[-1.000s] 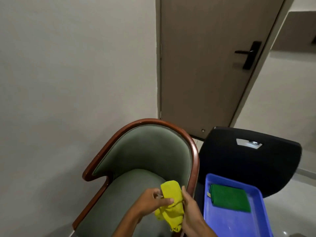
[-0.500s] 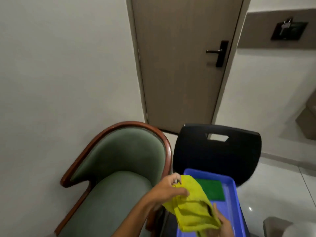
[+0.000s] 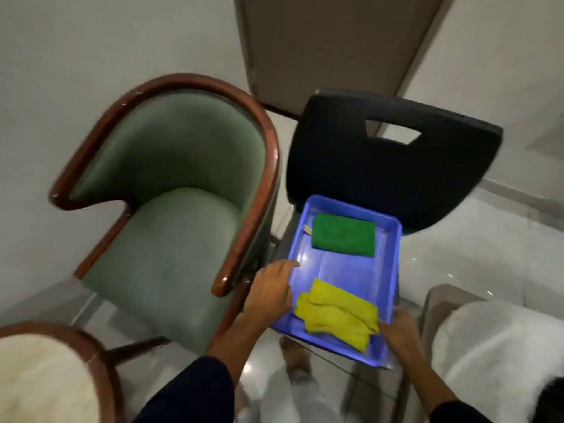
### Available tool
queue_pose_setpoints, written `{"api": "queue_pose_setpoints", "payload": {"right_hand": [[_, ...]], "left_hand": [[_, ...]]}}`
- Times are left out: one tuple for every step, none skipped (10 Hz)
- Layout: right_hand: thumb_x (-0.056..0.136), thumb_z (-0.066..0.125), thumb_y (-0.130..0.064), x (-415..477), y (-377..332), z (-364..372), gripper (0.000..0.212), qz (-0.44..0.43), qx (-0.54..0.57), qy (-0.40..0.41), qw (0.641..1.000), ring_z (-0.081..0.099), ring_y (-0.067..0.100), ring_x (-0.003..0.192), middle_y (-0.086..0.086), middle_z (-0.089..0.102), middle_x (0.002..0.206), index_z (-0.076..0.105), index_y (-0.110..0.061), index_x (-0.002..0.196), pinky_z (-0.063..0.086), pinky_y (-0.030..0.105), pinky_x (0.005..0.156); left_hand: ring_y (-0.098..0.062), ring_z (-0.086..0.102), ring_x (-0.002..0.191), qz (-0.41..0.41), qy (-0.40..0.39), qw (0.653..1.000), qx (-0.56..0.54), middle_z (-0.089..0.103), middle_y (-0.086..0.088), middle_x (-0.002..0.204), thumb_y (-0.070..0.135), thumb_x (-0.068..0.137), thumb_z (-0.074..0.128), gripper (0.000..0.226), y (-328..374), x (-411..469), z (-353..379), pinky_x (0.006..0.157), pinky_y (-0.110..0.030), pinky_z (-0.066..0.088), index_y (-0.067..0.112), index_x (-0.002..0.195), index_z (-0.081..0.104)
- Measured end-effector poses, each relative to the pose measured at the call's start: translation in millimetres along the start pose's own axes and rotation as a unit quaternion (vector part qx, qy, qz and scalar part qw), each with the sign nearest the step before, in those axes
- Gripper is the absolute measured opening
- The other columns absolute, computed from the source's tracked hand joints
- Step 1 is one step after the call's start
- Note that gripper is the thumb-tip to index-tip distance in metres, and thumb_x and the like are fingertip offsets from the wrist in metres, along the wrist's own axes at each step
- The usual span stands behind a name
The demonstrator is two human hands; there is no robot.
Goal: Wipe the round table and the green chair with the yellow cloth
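The yellow cloth (image 3: 337, 319) lies crumpled in the near end of a blue tray (image 3: 393, 264). My left hand (image 3: 270, 290) hovers over the tray's left rim, just left of the cloth, fingers apart and holding nothing. My right hand (image 3: 399, 329) is at the cloth's right end with its fingertips against it; blur hides whether they pinch it. The green chair (image 3: 171, 227), with its brown wooden frame, stands to the left of the tray. A part of the round table (image 3: 39, 377), pale top and wooden rim, shows at the bottom left.
The tray rests on a black plastic chair (image 3: 393, 166) and also holds a folded green cloth (image 3: 343, 239). A white furry seat (image 3: 494, 355) is at the bottom right. A door (image 3: 329, 44) and walls stand behind the chairs. My feet are on the glossy floor below.
The view swung right and down from the green chair to the tray. The yellow cloth, held up in both hands before, now lies in the tray, and my left hand has let go.
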State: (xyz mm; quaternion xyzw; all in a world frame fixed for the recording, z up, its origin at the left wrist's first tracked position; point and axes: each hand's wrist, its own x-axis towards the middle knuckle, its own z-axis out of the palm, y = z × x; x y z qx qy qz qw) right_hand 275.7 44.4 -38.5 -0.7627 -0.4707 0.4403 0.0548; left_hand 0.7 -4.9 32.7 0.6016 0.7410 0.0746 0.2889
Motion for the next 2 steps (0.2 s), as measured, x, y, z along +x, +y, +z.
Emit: {"api": "queue_pose_setpoints", "payload": {"right_hand": [[0.084,0.067,0.004,-13,-36,-2,0.006,-0.087,0.000,-0.014,0.996,0.067,0.041,0.086,0.031,0.068,0.087,0.068,-0.001,0.087,0.053,0.042,0.079],[0.082,0.072,-0.040,-57,-122,3,0.042,-0.256,0.084,-0.172,0.948,0.053,0.016,0.045,0.011,0.060,0.048,0.058,-0.008,0.059,0.043,0.015,0.044]], "left_hand": [[-0.027,0.060,0.120,0.031,0.133,0.988,0.077,0.063,-0.007,0.130,0.021,0.073,0.052,0.051,-39,-25,-46,0.102,-0.037,0.039,0.019,0.124,0.059],[-0.027,0.052,0.133,-0.044,0.258,0.940,0.217,0.055,-0.010,0.145,0.038,0.080,0.056,0.044,-99,-93,-128,0.106,-0.049,0.044,0.022,0.120,0.062]]}}
